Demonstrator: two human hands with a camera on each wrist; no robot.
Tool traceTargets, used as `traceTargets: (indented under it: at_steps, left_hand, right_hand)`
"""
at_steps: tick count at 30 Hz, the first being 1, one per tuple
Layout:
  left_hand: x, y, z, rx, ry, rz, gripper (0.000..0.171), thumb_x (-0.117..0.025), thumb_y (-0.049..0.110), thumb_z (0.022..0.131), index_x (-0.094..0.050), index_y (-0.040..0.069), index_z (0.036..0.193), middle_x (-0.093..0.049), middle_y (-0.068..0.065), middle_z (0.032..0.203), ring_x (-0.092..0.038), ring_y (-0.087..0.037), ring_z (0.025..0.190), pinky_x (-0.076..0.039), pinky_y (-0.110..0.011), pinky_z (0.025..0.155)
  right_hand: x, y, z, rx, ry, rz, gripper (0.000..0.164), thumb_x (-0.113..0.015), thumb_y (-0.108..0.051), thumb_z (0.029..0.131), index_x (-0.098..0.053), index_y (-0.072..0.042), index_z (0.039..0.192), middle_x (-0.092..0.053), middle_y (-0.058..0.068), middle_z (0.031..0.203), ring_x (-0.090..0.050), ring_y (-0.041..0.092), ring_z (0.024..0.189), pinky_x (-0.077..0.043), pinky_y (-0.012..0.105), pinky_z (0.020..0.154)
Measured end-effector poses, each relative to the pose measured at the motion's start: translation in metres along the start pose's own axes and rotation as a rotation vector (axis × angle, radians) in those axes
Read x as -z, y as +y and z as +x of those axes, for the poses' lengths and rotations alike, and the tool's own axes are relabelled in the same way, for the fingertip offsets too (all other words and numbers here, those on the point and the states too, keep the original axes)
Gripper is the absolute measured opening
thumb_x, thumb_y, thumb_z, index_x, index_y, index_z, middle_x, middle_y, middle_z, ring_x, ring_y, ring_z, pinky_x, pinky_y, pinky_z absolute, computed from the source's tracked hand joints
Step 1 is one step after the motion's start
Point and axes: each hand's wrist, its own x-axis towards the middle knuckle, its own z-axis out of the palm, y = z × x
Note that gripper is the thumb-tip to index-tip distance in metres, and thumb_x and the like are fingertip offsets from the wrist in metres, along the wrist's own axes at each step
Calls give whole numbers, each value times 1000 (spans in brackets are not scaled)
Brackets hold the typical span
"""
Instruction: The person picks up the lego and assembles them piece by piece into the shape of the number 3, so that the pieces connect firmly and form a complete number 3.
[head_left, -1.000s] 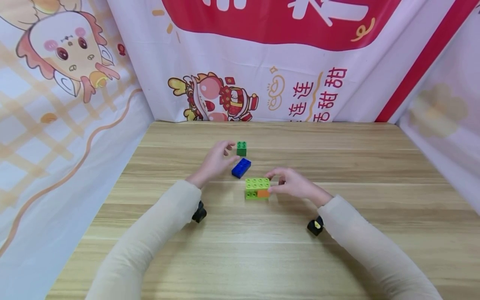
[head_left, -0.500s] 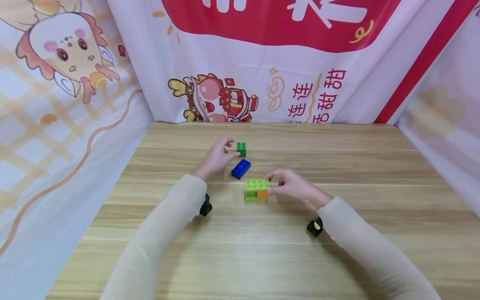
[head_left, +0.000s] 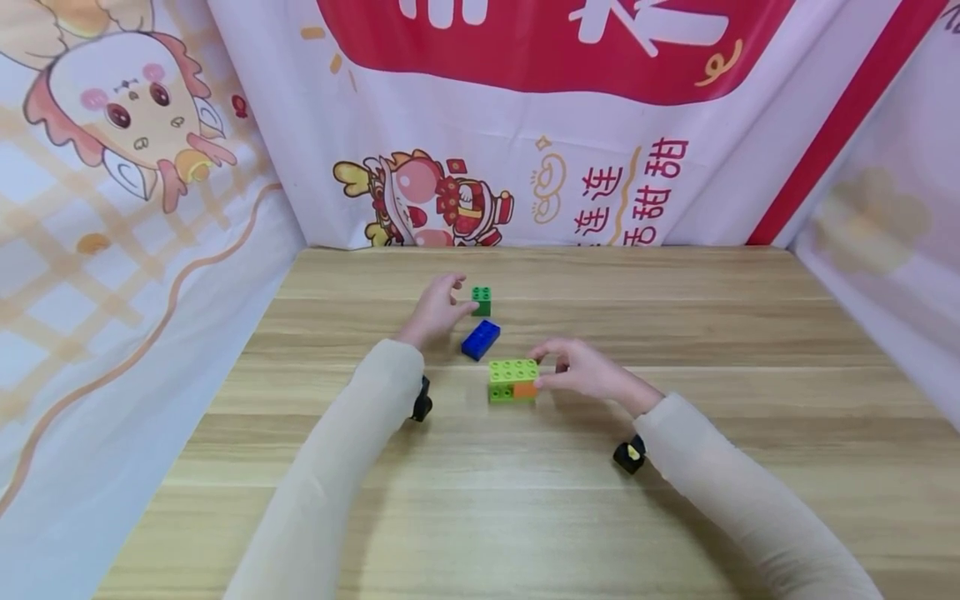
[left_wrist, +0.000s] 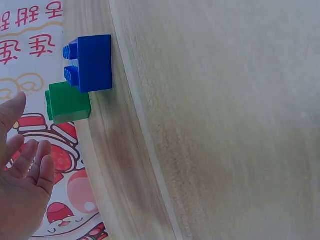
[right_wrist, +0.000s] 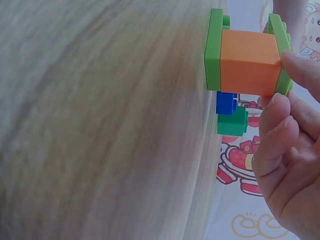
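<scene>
In the head view my left hand (head_left: 437,310) reaches to the left side of a small green toy brick (head_left: 482,302), thumb and fingers spread. The left wrist view shows that hand's fingers loosely bent with nothing between them. A longer blue toy brick (head_left: 481,340) lies slantwise in front of the green one. Nearer stands a toy brick stack (head_left: 513,371), made of lime-green plates above and below an orange brick (right_wrist: 250,62). My right hand (head_left: 588,368) holds the stack's right end, with its thumb and fingertips at the top lime-green plate (right_wrist: 281,50).
The bricks stand on a wood-grain table (head_left: 480,500). A printed white and red cloth (head_left: 450,108) hangs along its far edge, and more cloth lines the left and right sides. Black wrist devices (head_left: 628,456) sit under both sleeves.
My left hand has moved forward and slightly right, from beside the blue brick to the green brick's left side. My right hand and the stack have kept their place.
</scene>
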Motion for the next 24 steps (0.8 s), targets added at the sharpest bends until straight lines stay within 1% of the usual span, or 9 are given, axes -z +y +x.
traceTargets:
  at_steps: [4,9,14,17,21,24]
  left_hand:
    - [0,-4,1,-1,-14,11,58,-61,23,90,-35,9,139,-39,-10,136,-47,-26,107,-43,-35,87]
    - [1,-8,4,-7,-30,4,59,-61,23,90,-34,7,140,-36,-12,138,-46,-31,113,-40,-37,92]
    - [-2,-10,10,8,-54,11,62,-62,24,89,-32,7,141,-35,-12,140,-44,-30,117,-38,-37,96]
    - [-5,-10,13,18,-73,29,63,-62,24,89,-31,7,142,-34,-13,141,-40,-29,122,-33,-37,100]
    - [-7,-9,15,28,-91,52,64,-61,24,90,-30,7,143,-32,-13,143,-30,-27,129,-25,-38,105]
    - [-9,-8,17,36,-97,54,64,-61,22,90,-28,7,144,-31,-13,144,-27,-26,131,-23,-39,106]
  right_hand:
    - [-1,0,-1,17,-5,6,37,-71,-17,82,-60,-6,116,-60,5,107,-48,13,58,-39,26,51]
    - [0,-1,-2,15,-3,7,37,-71,-18,82,-61,-7,116,-59,4,106,-47,13,57,-39,25,50]
    - [1,-2,-1,13,-7,9,36,-71,-18,82,-61,-7,116,-59,4,105,-47,13,56,-39,25,50]
    - [1,-1,0,19,-12,5,37,-71,-19,82,-60,-6,116,-59,5,106,-46,12,56,-38,25,49]
    - [0,1,0,25,-9,4,38,-71,-19,82,-60,-5,115,-60,6,107,-45,12,55,-37,25,49]
    - [0,1,1,30,-9,4,38,-71,-19,82,-60,-5,116,-60,7,107,-44,12,55,-36,24,49]
